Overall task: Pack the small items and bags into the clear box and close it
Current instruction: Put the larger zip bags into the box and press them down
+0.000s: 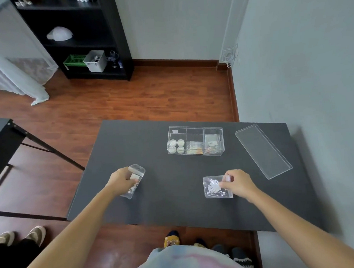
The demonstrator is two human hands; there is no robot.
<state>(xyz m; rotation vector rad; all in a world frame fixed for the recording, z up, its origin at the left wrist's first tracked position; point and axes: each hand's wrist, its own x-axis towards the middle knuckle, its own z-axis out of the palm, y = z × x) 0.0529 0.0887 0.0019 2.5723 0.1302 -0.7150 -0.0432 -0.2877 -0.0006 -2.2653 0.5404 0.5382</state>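
A clear box (pixel 194 128) with three compartments stands open at the back middle of the dark table (pixel 175 196). Its left compartment holds several small white round tubs, the middle and right ones hold small packets. The clear lid (pixel 263 150) lies flat to the right of it. My left hand (pixel 121 181) grips a small clear bag (pixel 136 178) with white bits inside, at the table's left. My right hand (pixel 238 183) pinches the right edge of a second clear bag (pixel 213 187) of white bits, which lies on the table.
A grey wall runs along the table's right side. A black desk frame (pixel 16 135) stands to the left. Another person's feet in slippers (pixel 20 236) are at the lower left. A black shelf unit (pixel 83 36) stands at the far wall.
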